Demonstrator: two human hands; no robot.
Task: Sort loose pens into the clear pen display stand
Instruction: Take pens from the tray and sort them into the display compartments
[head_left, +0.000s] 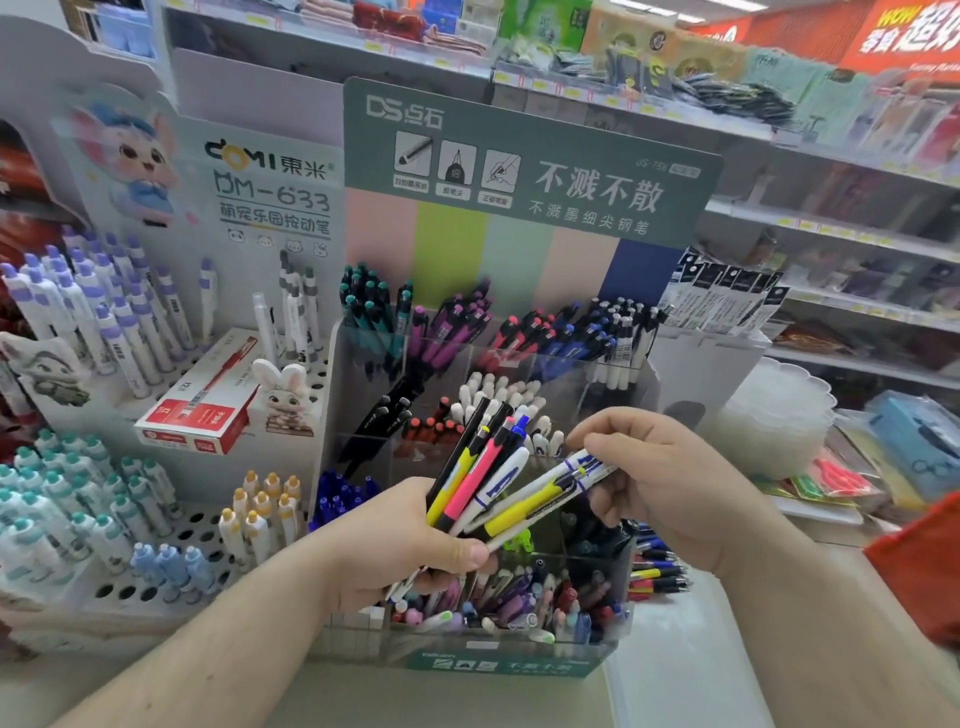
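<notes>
- Nearest the camera, two bare forearms reach forward over the pale desk (691, 691) toward the clear acrylic pen display stand (358, 395).
- Left hand (395, 540) grasps a fanned bundle of loose pens (480, 470) by their lower ends, fingers curled round the barrels; the bundle includes yellow-and-black, pink-and-black and white-and-blue pens, tips pointing up and to the right.
- Right hand (660, 478) pinches the upper end of a white pen with blue print (582, 467), which lies tilted across the bundle; its lower end sits among the pens in the left hand.
- Both hands are above the front compartments of the stand, not touching it.
- Stand compartments hold sorted pens upright: teal-capped, purple, red, blue and white ones in the back row; black, red-capped and white ones in the middle; mixed colours in the front.
- Green header card with white Chinese print (530, 161) rises behind the stand.
- White perforated pen rack (171, 519) stands to the left, carrying lilac-, teal- and yellow-capped white pens.
- Red-and-white cardboard pen box (200, 405) lies on that rack, beside a small rabbit figure (285, 395).
</notes>
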